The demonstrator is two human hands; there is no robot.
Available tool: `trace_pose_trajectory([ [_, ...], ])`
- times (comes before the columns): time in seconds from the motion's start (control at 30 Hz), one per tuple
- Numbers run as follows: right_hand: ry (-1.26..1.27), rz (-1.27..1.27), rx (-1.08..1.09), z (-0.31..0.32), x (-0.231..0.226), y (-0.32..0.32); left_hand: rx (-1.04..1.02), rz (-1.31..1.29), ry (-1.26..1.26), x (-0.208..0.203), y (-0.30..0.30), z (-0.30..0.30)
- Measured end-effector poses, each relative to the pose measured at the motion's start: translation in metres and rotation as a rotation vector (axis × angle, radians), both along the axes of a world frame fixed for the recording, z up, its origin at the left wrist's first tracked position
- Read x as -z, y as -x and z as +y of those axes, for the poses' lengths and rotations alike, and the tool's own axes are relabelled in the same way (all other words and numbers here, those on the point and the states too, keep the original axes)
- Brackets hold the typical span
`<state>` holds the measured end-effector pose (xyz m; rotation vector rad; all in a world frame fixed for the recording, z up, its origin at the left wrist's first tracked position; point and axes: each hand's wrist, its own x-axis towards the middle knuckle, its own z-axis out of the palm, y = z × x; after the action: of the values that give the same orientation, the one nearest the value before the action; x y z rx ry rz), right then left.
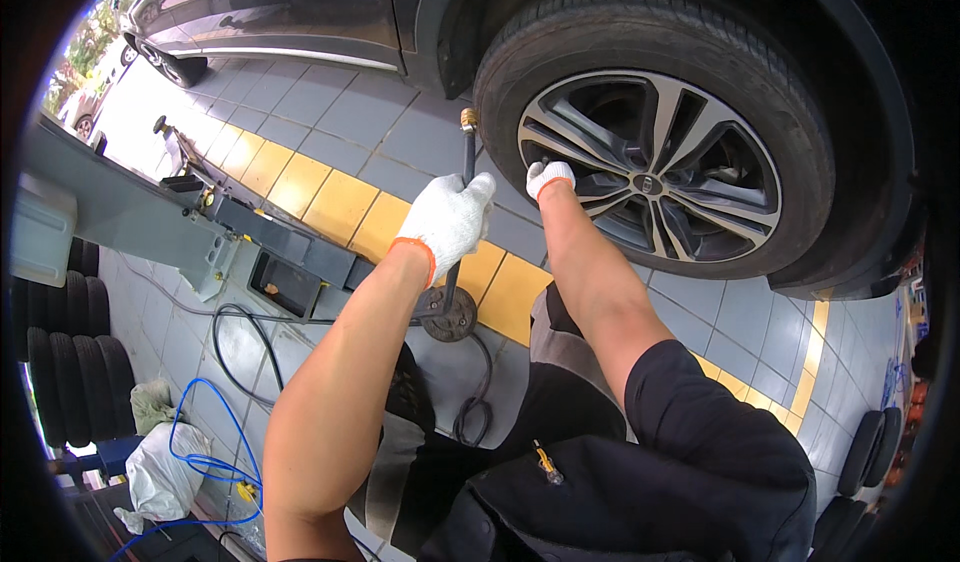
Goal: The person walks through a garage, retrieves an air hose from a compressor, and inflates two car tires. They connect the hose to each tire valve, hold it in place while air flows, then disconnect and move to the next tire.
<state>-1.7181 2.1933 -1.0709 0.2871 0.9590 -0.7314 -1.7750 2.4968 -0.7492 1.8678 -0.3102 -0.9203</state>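
White knitted gloves with orange cuffs cover both my hands. My left hand (448, 212) is wrapped round a black hose (469, 160), which points up and away from me. A brass-coloured fitting (468, 120) tips it, apart from the tyre. My right hand (548, 176) reaches to the left edge of the alloy wheel (650, 184), where rim meets tyre (800, 152). Its fingers are pinched together there; whatever lies between them is hidden. The wheel is mounted on a dark car (290, 7).
Below my left hand is a round dark pad (448, 314) on a lift arm (300, 242), beside a grey lift post (125, 197). Stacked tyres (75, 382), a blue hose (205, 392) and a white bag (165, 472) are at left. Yellow tiles (340, 207) cross the grey floor.
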Motion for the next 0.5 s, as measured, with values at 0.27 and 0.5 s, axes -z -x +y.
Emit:
trace_pose_trajectory([
  [0.27, -0.063, 0.221, -0.015, 0.009, -0.004, 0.025, 0.006, -0.008, -0.025, 0.009, 0.003, -0.012],
  [0.5, 0.366, 0.064, -0.992, 0.043, -0.026, 0.041, 0.174, -0.032, -0.104, 0.074, -0.013, -0.048],
])
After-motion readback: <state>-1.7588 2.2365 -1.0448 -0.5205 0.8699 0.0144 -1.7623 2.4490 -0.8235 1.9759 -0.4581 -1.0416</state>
